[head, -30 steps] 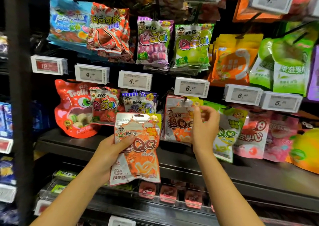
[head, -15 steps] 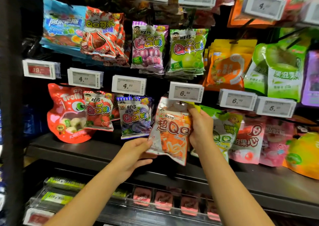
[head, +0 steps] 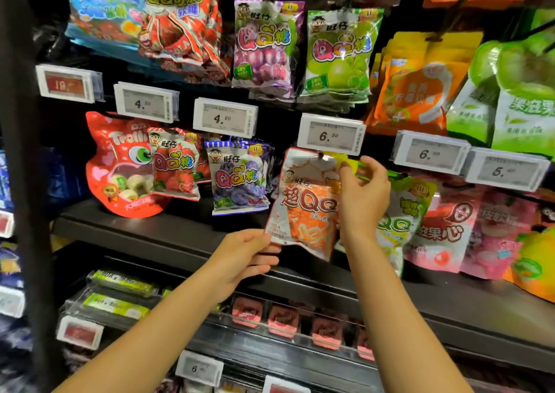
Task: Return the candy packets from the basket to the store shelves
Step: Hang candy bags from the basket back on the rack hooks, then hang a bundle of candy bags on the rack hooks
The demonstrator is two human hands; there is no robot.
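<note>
An orange and silver cola candy packet [head: 303, 209] hangs tilted under the 6.50 price tag [head: 330, 134], its top at the peg. My left hand [head: 246, 254] pinches the packet's lower left corner. My right hand [head: 362, 194] grips the packet's upper right edge, fingers curled beside the peg. The peg itself is hidden behind the tag. No basket is in view.
Purple candy packets [head: 237, 179] hang to the left, green ones [head: 402, 212] to the right behind my right hand. A dark shelf board [head: 150, 227] runs below. Small red boxes [head: 282, 320] sit on the lower shelf. More packets hang on the row above.
My left hand carried the cola packet up and right from chest height to the peg under the 6.50 tag. My right hand took hold of its top edge.
</note>
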